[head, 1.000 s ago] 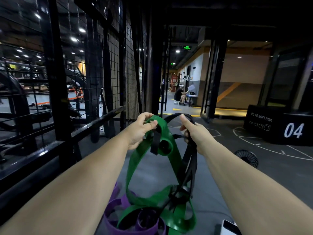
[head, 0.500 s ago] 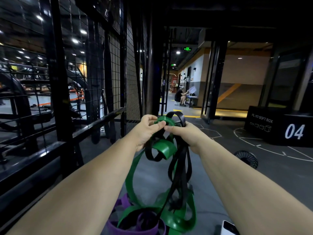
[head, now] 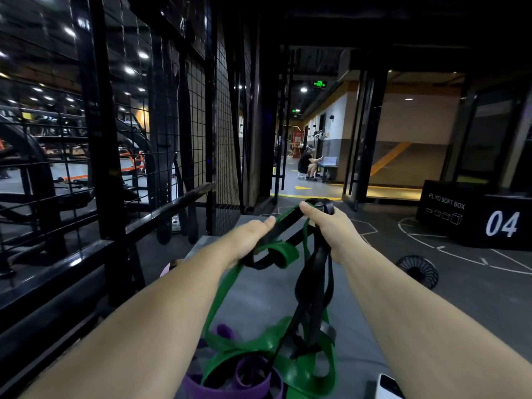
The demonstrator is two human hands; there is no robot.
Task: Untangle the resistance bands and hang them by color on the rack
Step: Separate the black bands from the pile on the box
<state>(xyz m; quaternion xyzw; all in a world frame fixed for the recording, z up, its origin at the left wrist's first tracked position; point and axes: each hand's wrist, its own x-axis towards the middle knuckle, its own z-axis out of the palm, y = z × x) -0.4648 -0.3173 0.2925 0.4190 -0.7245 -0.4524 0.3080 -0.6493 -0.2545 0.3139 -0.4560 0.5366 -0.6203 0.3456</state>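
Note:
A tangle of resistance bands hangs between my hands at the frame's centre. My right hand point(head: 331, 228) grips the top loop of the black band point(head: 315, 272), which drops in long folds. My left hand point(head: 250, 240) closes on the green band point(head: 283, 250), where a black loop crosses it. The green band runs down to a knotted heap with the black one at the bottom, and purple bands point(head: 244, 381) lie under that heap. The black rack rail point(head: 172, 207) runs along the mesh fence on my left.
A black wire-mesh fence point(head: 198, 133) with posts lines the left. A small black fan point(head: 417, 270) lies on the floor to the right. Black plyo boxes point(head: 475, 217) marked 04 stand at the far right. A person sits far down the corridor. A white device point(head: 387, 388) is at the bottom edge.
My hands, which had met at the top of the tangle, have drawn apart. The right hand lifted the black loop up and right; the left dropped slightly with the green band.

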